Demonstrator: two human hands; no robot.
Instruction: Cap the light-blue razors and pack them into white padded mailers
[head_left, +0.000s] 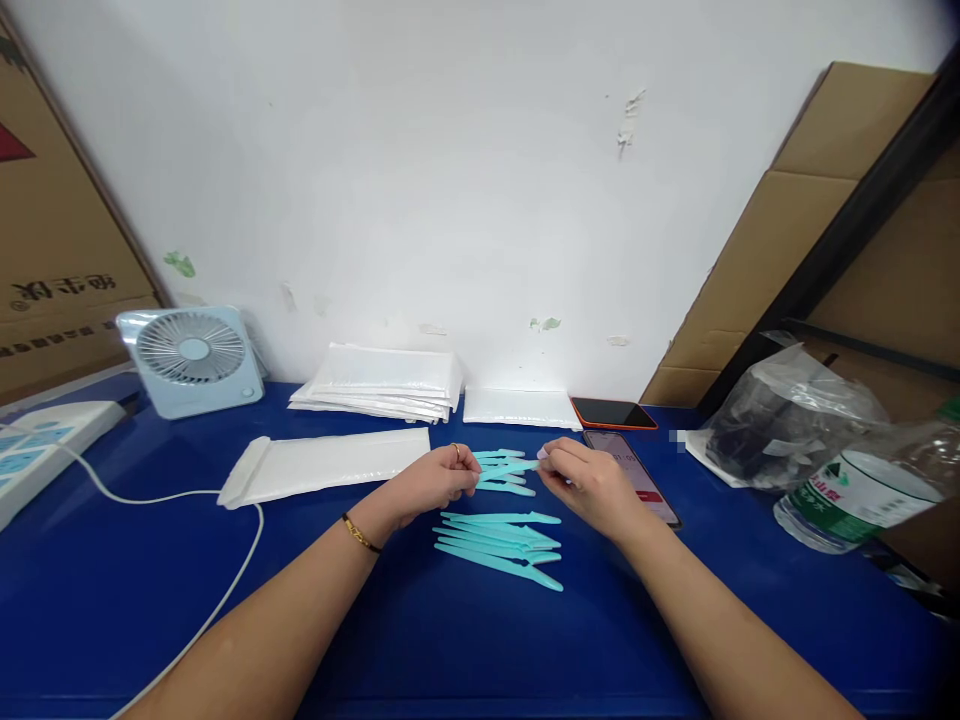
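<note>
A turquoise eyebrow razor is held level between my two hands. My left hand pinches one end with thumb and fingers, while my right hand grips the other end, its fingers closed. Beneath and behind the held razor lie several more turquoise razors, partly covered by it and by my left fingers. Nearer to me, on the blue table, a second group of razors is spread side by side. A padded white envelope rests to the left of my left hand.
Against the wall are a stack of white envelopes and another envelope. Two phones, one dark and one lit, lie by my right hand. A fan, cable and power strip are left; a bottle is right.
</note>
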